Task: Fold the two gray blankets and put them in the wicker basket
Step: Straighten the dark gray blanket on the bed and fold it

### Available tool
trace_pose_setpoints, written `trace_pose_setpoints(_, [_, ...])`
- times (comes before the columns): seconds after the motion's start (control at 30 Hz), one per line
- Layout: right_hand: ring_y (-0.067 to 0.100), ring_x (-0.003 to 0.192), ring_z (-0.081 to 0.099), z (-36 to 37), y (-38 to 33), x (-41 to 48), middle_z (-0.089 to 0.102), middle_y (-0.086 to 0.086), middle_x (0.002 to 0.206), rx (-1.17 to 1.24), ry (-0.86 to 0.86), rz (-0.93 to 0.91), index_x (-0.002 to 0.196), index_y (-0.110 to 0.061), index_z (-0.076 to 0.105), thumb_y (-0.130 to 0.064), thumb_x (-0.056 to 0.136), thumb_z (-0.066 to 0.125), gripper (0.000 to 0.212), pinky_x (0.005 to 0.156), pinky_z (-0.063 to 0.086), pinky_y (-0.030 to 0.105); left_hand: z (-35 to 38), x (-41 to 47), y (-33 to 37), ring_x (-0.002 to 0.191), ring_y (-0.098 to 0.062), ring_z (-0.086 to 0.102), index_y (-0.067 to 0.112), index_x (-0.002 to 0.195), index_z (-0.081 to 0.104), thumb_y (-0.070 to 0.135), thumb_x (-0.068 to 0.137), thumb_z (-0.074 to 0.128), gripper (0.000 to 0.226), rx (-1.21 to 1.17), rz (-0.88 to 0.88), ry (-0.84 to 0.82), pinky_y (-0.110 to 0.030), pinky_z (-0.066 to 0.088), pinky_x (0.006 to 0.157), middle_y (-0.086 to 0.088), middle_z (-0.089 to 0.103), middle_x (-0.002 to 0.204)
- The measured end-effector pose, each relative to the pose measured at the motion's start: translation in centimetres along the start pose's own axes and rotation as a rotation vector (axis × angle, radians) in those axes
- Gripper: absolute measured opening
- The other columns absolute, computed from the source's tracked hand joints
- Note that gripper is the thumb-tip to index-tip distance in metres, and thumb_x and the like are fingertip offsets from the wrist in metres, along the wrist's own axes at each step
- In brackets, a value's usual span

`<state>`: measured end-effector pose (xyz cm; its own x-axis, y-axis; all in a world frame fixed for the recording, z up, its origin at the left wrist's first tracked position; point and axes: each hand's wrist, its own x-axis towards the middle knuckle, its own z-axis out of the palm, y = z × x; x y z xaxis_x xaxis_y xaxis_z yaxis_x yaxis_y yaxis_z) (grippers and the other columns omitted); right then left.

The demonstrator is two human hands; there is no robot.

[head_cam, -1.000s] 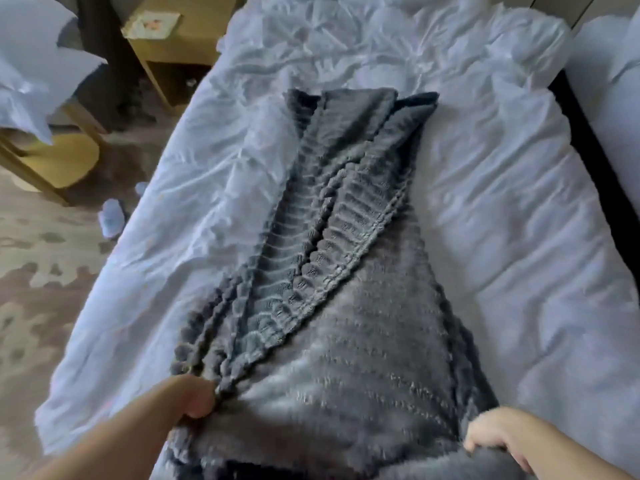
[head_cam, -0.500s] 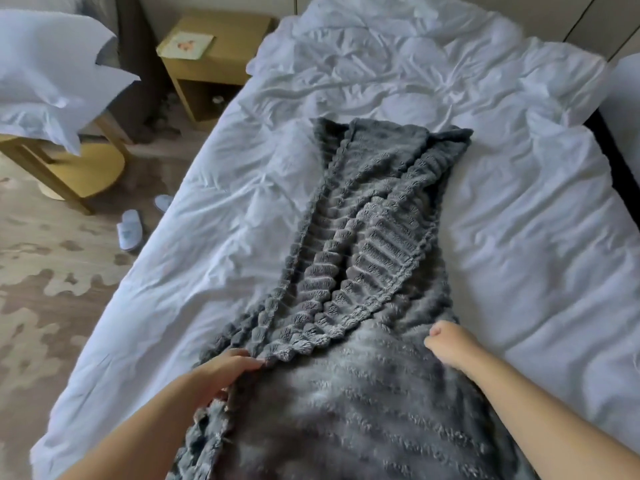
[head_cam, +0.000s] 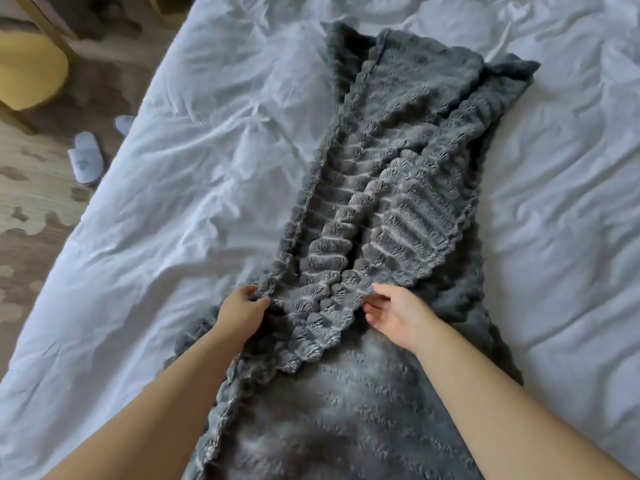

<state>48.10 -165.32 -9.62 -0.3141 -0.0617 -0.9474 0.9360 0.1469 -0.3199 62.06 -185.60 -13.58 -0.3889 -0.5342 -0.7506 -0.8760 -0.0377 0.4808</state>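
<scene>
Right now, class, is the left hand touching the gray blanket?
Touching: the head view shows the left hand pinching the ruffled edge of the gray blanket.

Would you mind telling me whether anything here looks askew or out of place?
The gray blanket lies unevenly folded on the bed, its ribbed edges crossing diagonally rather than lining up. Two white slippers lie scattered on the floor beside it.

The blanket (head_cam: pixel 398 209) lies on the bed (head_cam: pixel 194 174), slippers (head_cam: pixel 86 161) on the floor left.
</scene>
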Motion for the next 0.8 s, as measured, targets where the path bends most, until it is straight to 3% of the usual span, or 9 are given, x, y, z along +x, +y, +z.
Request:
trace_pose_setpoints(0.1, [0.013, 0.049, 0.051, 4.6, -1.9, -0.9, 0.058, -0.001, 0.054, 0.12, -0.06, -0.132, 0.076, -0.015, 0.058, -0.015, 0.093, 0.054, 0.017, 0.053, 0.038, 0.027, -1.0, 0.0, 0.2, 0.082, -0.026, 0.062, 0.019, 0.093, 0.068, 0.021, 0.091, 0.058, 0.011, -0.277, -0.072, 0.022, -0.037, 0.051, 0.081, -0.012, 0.069, 0.095])
trace_pose_setpoints(0.2, [0.009, 0.041, 0.053, 10.8, -4.6, -2.0, 0.058, -0.004, 0.049, 0.168, -0.23, -0.206, 0.073, -0.016, 0.058, -0.015, 0.092, 0.053, 0.02, 0.052, 0.041, 0.025, -2.8, -0.2, 0.3, 0.062, -0.019, 0.062, 0.018, 0.075, 0.068, 0.011, 0.089, 0.057, 0.019, -0.467, -0.107, 0.03, -0.029, 0.052, 0.062, -0.009, 0.066, 0.075])
trace_pose_setpoints(0.27, [0.011, 0.049, 0.058, 14.1, -5.6, -2.4, 0.062, -0.001, 0.059, 0.055, -0.342, -0.175, 0.079, -0.014, 0.058, -0.016, 0.095, 0.049, 0.019, 0.05, 0.045, 0.024, -3.6, -0.1, 0.4, 0.074, -0.015, 0.065, 0.016, 0.09, 0.071, 0.013, 0.091, 0.055, 0.016, -0.428, -0.063, 0.005, -0.024, 0.052, 0.07, -0.002, 0.07, 0.082])
trace_pose_setpoints(0.37, [0.017, 0.065, 0.057, 14.7, -5.2, -1.6, 0.058, 0.006, 0.081, -0.217, -0.411, -0.095, 0.089, -0.011, 0.053, -0.017, 0.099, 0.043, 0.016, 0.057, 0.044, 0.026, -3.9, 0.2, 0.8, 0.099, -0.018, 0.058, 0.024, 0.12, 0.059, 0.036, 0.098, 0.046, 0.028, -0.265, -0.009, -0.093, -0.03, 0.046, 0.089, 0.005, 0.062, 0.109])
trace_pose_setpoints(0.5, [0.015, 0.061, 0.059, 7.2, -5.6, 0.1, 0.065, 0.005, 0.079, -0.269, -0.141, -0.308, 0.102, -0.008, 0.061, -0.009, 0.095, 0.049, 0.014, 0.052, 0.044, 0.023, -3.2, 1.9, 2.5, 0.124, -0.017, 0.045, 0.027, 0.137, 0.046, 0.056, 0.094, 0.04, 0.052, -0.044, 0.108, -0.176, -0.038, 0.033, 0.107, 0.011, 0.046, 0.126])
trace_pose_setpoints(0.6, [0.024, 0.081, 0.064, -3.0, -6.2, 1.9, 0.07, 0.008, 0.089, -0.383, 0.422, -0.447, 0.104, -0.006, 0.069, -0.011, 0.092, 0.051, 0.023, 0.068, 0.05, 0.032, -1.5, 3.1, 4.6, 0.102, -0.014, 0.056, 0.032, 0.114, 0.062, 0.064, 0.085, 0.047, 0.045, 0.082, 0.176, -0.227, -0.028, 0.04, 0.088, 0.014, 0.062, 0.103])
trace_pose_setpoints(0.67, [0.037, 0.095, 0.061, -9.9, -5.6, 2.9, 0.068, 0.02, 0.105, -0.549, 0.806, -0.335, 0.103, -0.003, 0.07, -0.014, 0.09, 0.049, 0.027, 0.081, 0.049, 0.039, 0.1, 3.9, 5.9, 0.08, -0.015, 0.061, 0.033, 0.098, 0.066, 0.069, 0.078, 0.053, 0.043, 0.18, 0.187, -0.24, -0.024, 0.043, 0.07, 0.012, 0.065, 0.078])
trace_pose_setpoints(0.73, [0.039, 0.102, 0.057, -14.3, -4.7, 3.7, 0.062, 0.025, 0.119, -0.525, 0.831, -0.195, 0.105, 0.003, 0.065, -0.016, 0.092, 0.05, 0.027, 0.09, 0.046, 0.042, 1.5, 4.7, 6.7, 0.067, -0.013, 0.059, 0.034, 0.097, 0.063, 0.068, 0.08, 0.054, 0.039, 0.44, 0.218, -0.178, -0.021, 0.043, 0.059, 0.007, 0.064, 0.072])
trace_pose_setpoints(0.8, [0.033, 0.115, 0.053, -16.0, -3.6, 4.3, 0.054, 0.015, 0.135, -0.274, 0.588, -0.129, 0.124, -0.005, 0.057, -0.024, 0.094, 0.057, 0.036, 0.099, 0.041, 0.041, 2.5, 4.7, 7.1, 0.062, -0.009, 0.055, 0.03, 0.099, 0.064, 0.065, 0.084, 0.053, 0.039, 0.669, 0.233, -0.12, -0.019, 0.041, 0.052, 0.004, 0.064, 0.075])
